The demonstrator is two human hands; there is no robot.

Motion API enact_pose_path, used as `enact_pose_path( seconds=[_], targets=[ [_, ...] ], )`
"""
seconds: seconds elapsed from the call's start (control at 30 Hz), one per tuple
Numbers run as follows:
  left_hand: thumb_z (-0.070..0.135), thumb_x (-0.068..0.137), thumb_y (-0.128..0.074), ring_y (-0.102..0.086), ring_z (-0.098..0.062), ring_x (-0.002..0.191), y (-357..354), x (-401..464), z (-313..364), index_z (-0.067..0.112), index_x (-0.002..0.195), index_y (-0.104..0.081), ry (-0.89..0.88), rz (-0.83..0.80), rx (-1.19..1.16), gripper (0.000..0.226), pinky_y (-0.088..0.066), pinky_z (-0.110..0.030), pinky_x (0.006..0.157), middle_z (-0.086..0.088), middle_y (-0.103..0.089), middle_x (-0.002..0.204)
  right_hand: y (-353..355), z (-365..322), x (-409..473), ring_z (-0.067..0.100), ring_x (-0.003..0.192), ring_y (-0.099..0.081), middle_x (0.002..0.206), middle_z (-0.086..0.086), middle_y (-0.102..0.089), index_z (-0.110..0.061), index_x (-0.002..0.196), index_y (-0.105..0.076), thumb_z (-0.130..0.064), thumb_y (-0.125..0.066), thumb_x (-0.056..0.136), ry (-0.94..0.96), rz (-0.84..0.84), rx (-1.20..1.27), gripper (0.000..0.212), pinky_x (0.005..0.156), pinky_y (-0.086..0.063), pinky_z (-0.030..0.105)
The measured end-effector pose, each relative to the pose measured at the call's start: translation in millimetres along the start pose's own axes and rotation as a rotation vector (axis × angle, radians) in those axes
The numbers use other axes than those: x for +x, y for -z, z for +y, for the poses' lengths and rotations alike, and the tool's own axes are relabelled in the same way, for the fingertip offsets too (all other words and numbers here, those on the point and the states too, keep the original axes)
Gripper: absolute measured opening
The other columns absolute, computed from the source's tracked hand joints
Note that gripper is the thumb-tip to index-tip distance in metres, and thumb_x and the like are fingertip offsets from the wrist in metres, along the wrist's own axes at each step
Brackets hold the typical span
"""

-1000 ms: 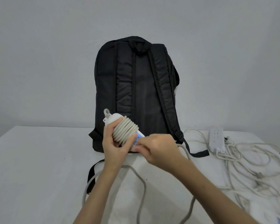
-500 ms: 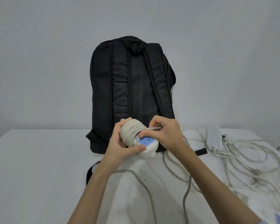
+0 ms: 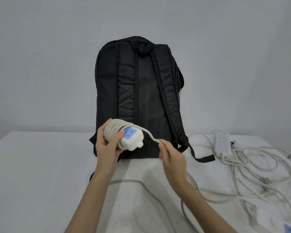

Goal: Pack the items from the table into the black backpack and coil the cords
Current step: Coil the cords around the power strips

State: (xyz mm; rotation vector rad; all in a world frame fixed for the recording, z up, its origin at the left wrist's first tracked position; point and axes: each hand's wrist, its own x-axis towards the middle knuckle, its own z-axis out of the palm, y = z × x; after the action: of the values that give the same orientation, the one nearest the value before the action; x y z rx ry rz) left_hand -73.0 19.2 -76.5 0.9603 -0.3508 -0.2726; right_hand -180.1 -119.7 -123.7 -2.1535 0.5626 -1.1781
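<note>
The left hand [image 3: 107,145] grips the cord-wrapped power strip [image 3: 126,137] before the black backpack [image 3: 138,98], mid-tabletop; right-hand fingers [image 3: 163,147] pinch its cord [image 3: 149,133]. Slack could let the wraps slip off.

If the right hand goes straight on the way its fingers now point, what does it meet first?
The right hand pinches the cord, with its fingers pointing up and away. Continuing straight, it would probably meet the black backpack first, near its lower part, though depth is unclear.

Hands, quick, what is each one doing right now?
Left hand: grips the power strip wound with cord.
Right hand: pinches the loose cord.
</note>
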Motion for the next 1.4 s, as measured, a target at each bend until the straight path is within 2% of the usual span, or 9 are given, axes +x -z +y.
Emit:
enact_pose_path(
  seconds=[0.13,0.4,0.53,0.67,0.8,0.9,1.0,1.2,1.4],
  targets=[
    [0.010,0.081,-0.069,-0.062,-0.020,0.107,-2.2,0.9,-3.0,0.024,0.125,-0.050,0.041,0.131,-0.116,0.050,-0.057,-0.029,0.067,-0.005,-0.054,0.127,-17.6,-12.0,-32.6,0.007,0.053,-0.046,0.054,-0.011,-0.045,-0.037,0.089,-0.047,-0.027,-0.045,0.097,-0.144,0.007,0.135,0.014,0.052,-0.033,0.023],
    [0.009,0.082,-0.070,-0.057,-0.023,0.116,-11.5,-6.4,-26.7,0.021,0.126,-0.044,-0.047,0.326,-0.124,0.052,-0.057,-0.033,0.070,0.000,-0.053,0.124,-30.1,-23.8,-48.6,0.012,0.037,-0.039,0.046,-0.008,-0.046,-0.016,0.077,-0.056,-0.030,-0.043,0.091,0.271,-0.217,-0.217,0.024,0.039,-0.026,0.018],
    [0.022,0.074,-0.079,-0.049,-0.013,0.119,-6.8,-12.8,-51.5,0.024,0.128,-0.043,-0.286,0.239,0.306,0.064,-0.047,-0.038,0.098,0.010,-0.049,0.123,-14.3,-23.1,-38.4,0.023,0.049,-0.052,0.056,0.004,-0.058,-0.010,0.079,-0.055,-0.033,-0.045,0.090,0.285,-0.424,-0.265,0.027,0.046,-0.037,0.027],
    [0.044,0.069,-0.071,-0.046,-0.015,0.120,-4.8,-14.2,-61.2,0.024,0.129,-0.043,-0.420,0.111,0.531,0.069,-0.044,-0.040,0.102,-0.002,-0.046,0.127,15.9,-21.6,-15.0,0.016,0.060,-0.049,0.065,0.002,-0.057,-0.011,0.082,-0.053,-0.029,-0.051,0.094,0.235,-0.630,-0.250,0.023,0.056,-0.030,0.027],
    [0.034,0.074,-0.073,-0.042,-0.020,0.124,-9.0,-14.5,-63.4,0.037,0.130,-0.041,-0.596,-0.054,0.678,0.065,-0.046,-0.035,0.101,-0.008,-0.036,0.131,32.1,-27.6,0.2,0.001,0.044,-0.045,0.059,-0.008,-0.049,-0.020,0.074,-0.055,-0.028,-0.057,0.092,-0.144,-0.849,-0.051,0.019,0.047,-0.034,0.010],
    [0.022,0.075,-0.076,-0.040,-0.026,0.126,-10.3,-20.3,-71.7,0.042,0.128,-0.040,-0.643,-0.129,0.761,0.067,-0.045,-0.032,0.100,-0.020,-0.031,0.137,36.2,-31.7,6.6,0.002,0.036,-0.043,0.060,-0.003,-0.050,-0.014,0.085,-0.059,-0.028,-0.055,0.093,-0.352,-0.994,-0.063,0.016,0.041,-0.037,0.016],
    [0.014,0.075,-0.078,-0.039,-0.027,0.128,-8.4,-22.6,-79.0,0.046,0.129,-0.038,-0.651,-0.171,0.824,0.075,-0.049,-0.036,0.095,-0.021,-0.028,0.140,32.4,-34.0,8.3,0.008,0.051,-0.047,0.067,-0.002,-0.050,-0.011,0.098,-0.064,-0.031,-0.054,0.093,-0.368,-0.989,-0.211,0.022,0.048,-0.039,0.017],
    [0.020,0.076,-0.078,-0.037,-0.009,0.125,-3.9,-15.2,-64.8,0.041,0.129,-0.042,-0.712,-0.176,0.763,0.068,-0.048,-0.030,0.097,-0.002,-0.029,0.134,35.5,-47.7,11.2,0.016,0.070,-0.052,0.063,-0.005,-0.048,-0.012,0.083,-0.065,-0.038,-0.059,0.088,-0.122,-0.725,-0.462,0.028,0.058,-0.037,0.026],
    [0.032,0.076,-0.072,-0.045,-0.020,0.122,-11.1,-10.5,-32.3,0.034,0.127,-0.044,-0.761,-0.107,0.700,0.058,-0.051,-0.031,0.093,-0.011,-0.037,0.130,68.7,-63.8,41.1,0.005,0.041,-0.051,0.052,-0.004,-0.055,-0.017,0.073,-0.058,-0.035,-0.061,0.088,-0.241,-0.988,-0.294,0.024,0.049,-0.043,0.017]
  ],
)
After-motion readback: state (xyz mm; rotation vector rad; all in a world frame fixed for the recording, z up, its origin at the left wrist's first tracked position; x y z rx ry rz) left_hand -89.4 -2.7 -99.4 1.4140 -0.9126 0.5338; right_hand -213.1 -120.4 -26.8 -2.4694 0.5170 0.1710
